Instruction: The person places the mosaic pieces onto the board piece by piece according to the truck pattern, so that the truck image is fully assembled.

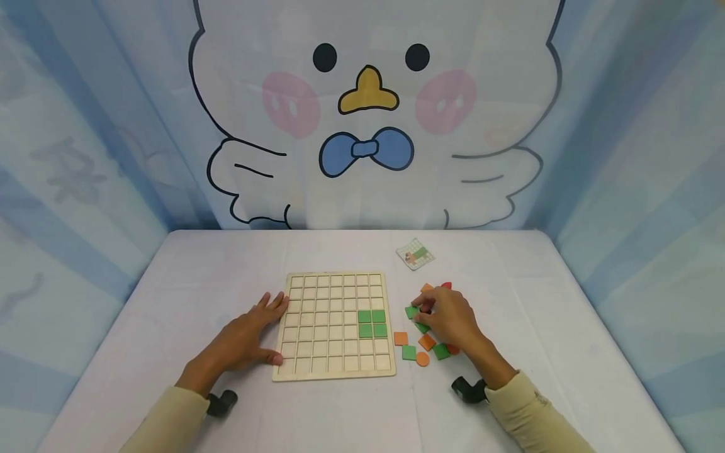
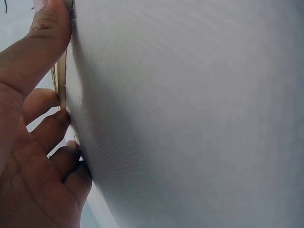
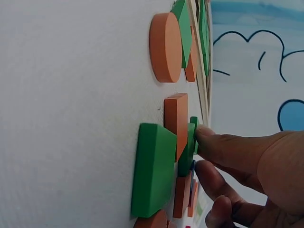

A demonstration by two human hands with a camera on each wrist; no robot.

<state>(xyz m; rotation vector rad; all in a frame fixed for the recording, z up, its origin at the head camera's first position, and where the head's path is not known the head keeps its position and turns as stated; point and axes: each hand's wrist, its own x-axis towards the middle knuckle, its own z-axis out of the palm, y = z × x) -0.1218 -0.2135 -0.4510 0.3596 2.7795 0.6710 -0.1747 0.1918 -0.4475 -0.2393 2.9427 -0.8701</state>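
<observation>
A pale wooden grid board (image 1: 321, 335) lies flat, with a block of green squares (image 1: 372, 323) set in its right side. My left hand (image 1: 243, 336) rests along the board's left edge, fingers spread at the upper part and thumb near the lower corner. Just right of the board, my right hand (image 1: 453, 318) pinches a green square tile (image 1: 411, 312) between thumb and index finger, low over the loose pieces. Part of that tile shows behind the thumb in the right wrist view. Another green tile (image 1: 421, 328) lies beneath the hand, partly hidden.
Loose orange squares (image 1: 401, 338), an orange disc (image 1: 422, 358) and green squares (image 1: 409, 352) lie between the board and the right forearm. A red piece (image 1: 447, 285) shows beyond the right hand. Behind them is a small pattern card (image 1: 415, 254).
</observation>
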